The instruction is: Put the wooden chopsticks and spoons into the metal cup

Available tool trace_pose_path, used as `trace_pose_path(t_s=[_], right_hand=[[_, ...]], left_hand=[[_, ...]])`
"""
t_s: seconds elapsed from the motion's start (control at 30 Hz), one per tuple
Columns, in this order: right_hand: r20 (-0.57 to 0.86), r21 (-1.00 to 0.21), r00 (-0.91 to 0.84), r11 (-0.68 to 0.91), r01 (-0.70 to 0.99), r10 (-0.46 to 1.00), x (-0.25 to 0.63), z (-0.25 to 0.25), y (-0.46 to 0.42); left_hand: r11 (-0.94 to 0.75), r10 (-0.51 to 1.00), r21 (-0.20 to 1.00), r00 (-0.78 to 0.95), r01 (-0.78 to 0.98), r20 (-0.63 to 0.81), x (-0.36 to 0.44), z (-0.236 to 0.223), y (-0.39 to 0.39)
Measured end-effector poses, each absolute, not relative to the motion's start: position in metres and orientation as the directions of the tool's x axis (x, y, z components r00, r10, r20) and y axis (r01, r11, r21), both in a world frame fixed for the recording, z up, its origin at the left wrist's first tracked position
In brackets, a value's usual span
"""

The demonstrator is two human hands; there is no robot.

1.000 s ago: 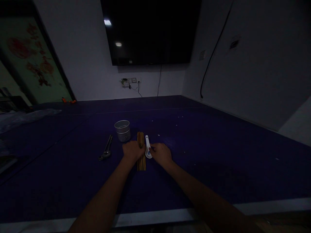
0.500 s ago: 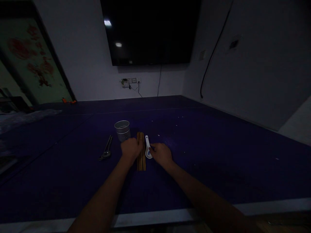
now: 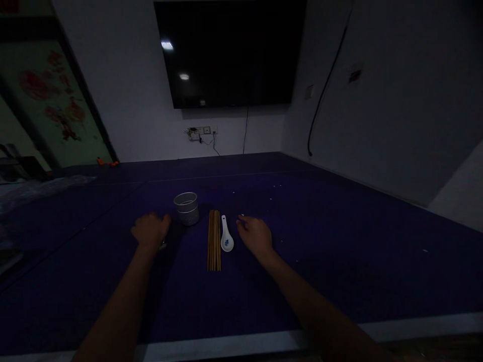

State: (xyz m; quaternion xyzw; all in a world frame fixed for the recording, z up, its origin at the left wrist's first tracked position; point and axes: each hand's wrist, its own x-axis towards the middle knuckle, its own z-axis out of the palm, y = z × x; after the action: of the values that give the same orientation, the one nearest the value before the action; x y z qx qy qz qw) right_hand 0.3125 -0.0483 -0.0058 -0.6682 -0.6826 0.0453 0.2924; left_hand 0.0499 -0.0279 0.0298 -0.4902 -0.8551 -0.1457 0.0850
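A bundle of wooden chopsticks (image 3: 214, 241) lies on the purple surface, pointing away from me. Just right of it rests a white soup spoon (image 3: 227, 242) with a blue mark in its bowl. My right hand (image 3: 256, 235) hovers beside that spoon, apart from it, thumb and fingers parted and empty. My left hand (image 3: 151, 230) is over the metal spoons at the left and hides most of them; a bit of metal spoon (image 3: 163, 246) shows under its edge. Its thumb sticks out, but its other fingers are mostly hidden. Between left hand and chopsticks stands a silver metal cup (image 3: 187, 208).
The purple table (image 3: 339, 261) has a pale front edge (image 3: 226, 342). Small white scraps (image 3: 277, 186) lie scattered on the right. Clear plastic wrap (image 3: 49, 187) is at the far left. A wall screen (image 3: 234, 55) hangs behind, above wall sockets (image 3: 204, 130).
My left hand has moved left from the chopsticks to the metal spoons. My right hand has come off the white soup spoon, which lies free. The view has shifted slightly.
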Motion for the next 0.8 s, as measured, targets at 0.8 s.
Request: trace_pose_path(t_s=[0.8], right_hand=[[0.334, -0.501, 0.138, 0.051, 0.864, 0.933, 0.322, -0.002, -0.045]], left_hand=[[0.49, 0.87, 0.073, -0.492, 0.869, 0.017, 0.03, 0.002, -0.021]])
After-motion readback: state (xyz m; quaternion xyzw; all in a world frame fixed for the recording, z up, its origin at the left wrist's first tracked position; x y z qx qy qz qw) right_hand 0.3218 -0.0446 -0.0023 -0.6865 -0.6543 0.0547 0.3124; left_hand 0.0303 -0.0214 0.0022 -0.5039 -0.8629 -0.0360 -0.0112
